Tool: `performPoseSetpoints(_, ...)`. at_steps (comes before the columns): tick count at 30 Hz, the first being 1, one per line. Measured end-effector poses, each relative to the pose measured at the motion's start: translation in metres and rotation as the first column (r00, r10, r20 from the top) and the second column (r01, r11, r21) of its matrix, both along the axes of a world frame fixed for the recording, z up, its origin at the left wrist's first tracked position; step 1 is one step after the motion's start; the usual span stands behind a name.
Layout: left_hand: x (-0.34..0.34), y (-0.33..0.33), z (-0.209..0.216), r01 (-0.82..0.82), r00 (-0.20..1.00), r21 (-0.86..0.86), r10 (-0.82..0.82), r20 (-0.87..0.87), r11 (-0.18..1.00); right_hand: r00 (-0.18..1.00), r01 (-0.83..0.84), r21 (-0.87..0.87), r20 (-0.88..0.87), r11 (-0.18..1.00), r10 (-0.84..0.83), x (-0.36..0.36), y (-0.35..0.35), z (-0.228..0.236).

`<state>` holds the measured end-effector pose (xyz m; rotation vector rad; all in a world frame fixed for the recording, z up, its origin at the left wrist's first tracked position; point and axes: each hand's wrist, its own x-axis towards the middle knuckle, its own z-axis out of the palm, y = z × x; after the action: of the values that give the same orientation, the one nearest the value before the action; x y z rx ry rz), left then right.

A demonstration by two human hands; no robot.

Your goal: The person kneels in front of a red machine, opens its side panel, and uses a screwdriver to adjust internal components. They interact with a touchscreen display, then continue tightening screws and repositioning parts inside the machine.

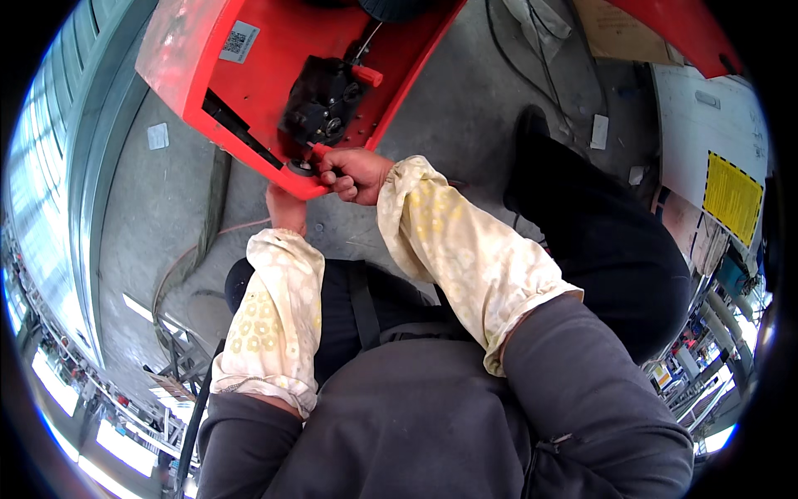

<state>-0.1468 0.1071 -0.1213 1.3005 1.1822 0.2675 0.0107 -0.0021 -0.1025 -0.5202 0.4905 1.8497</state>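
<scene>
A red metal housing [266, 100] stands open before me, with a black wire-feed unit [320, 112] mounted inside. From that unit a red lever [366, 76] sticks out, and a thin wire runs up toward a dark round spool [395, 7]. At the housing's near corner is a dark round fitting [300, 168]. My right hand [356, 175] is closed in a fist beside the fitting; a small red end shows at its fingers, the rest being covered. Beneath the same corner sits my left hand [287, 208], its fingers hidden behind the housing wall.
Dark cables [532, 79] lie on the grey floor at the upper right, near a cardboard box [623, 33]. A white panel with a yellow label [732, 198] stands at the right. My bent right leg [607, 224] is close to my right arm. A hose [174, 270] lies left.
</scene>
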Motion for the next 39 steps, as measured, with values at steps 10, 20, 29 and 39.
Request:
performPoseSetpoints(10,0.008,-0.004,0.006,-0.019,0.998,-0.024,0.020,0.064,1.000,0.996,0.034,-0.065,0.078,0.997,-0.029,0.000,0.005,0.009)
performPoseSetpoints(20,0.003,-0.003,0.002,0.074,0.997,0.013,-0.073,-0.010,0.997,0.999,0.039,-0.026,0.026,0.999,-0.038,0.000,0.003,0.001)
performPoseSetpoints(29,-0.004,0.001,-0.006,0.035,0.994,-0.067,-0.027,0.103,0.997,0.997,0.055,-0.090,0.062,0.994,-0.050,-0.001,0.005,0.009)
performPoseSetpoints(39,0.007,-0.006,0.010,0.099,0.995,0.060,-0.100,0.013,0.993,0.999,0.027,-0.020,0.038,0.999,-0.026,-0.001,0.002,0.000)
